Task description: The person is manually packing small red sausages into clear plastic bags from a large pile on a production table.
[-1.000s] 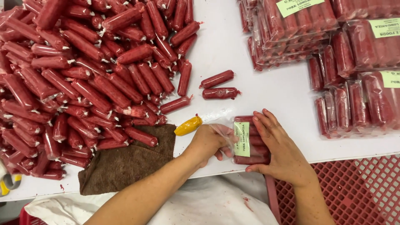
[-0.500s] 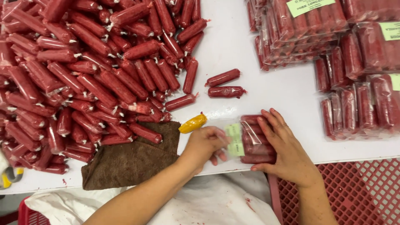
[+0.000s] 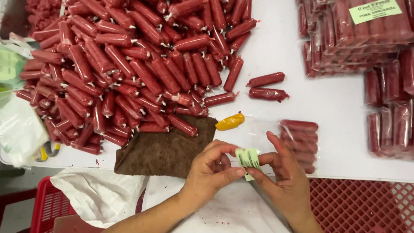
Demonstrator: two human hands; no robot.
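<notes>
Sausages in red casings (image 3: 142, 64) are lying heaped across the far left of the white bench (image 3: 327, 99); two loose red sausages (image 3: 267, 86) are sitting apart beside the heap; a brown terry cloth (image 3: 166, 149) is spreading under the heap's near edge, with a small yellow sausage-shaped piece (image 3: 230, 122) just beyond it; stacked clear packs of red sausages (image 3: 366, 51) are crowding the far right. Both hands are meeting at the bench's near edge; the left hand (image 3: 211, 170) and right hand (image 3: 280, 172) are pinching a small pale green paper label (image 3: 248, 158) between thumbs and fingertips; a clear bag of red sausages (image 3: 299, 142) is lying just beyond the right hand; a red plastic crate (image 3: 366, 203) is sitting below.
</notes>
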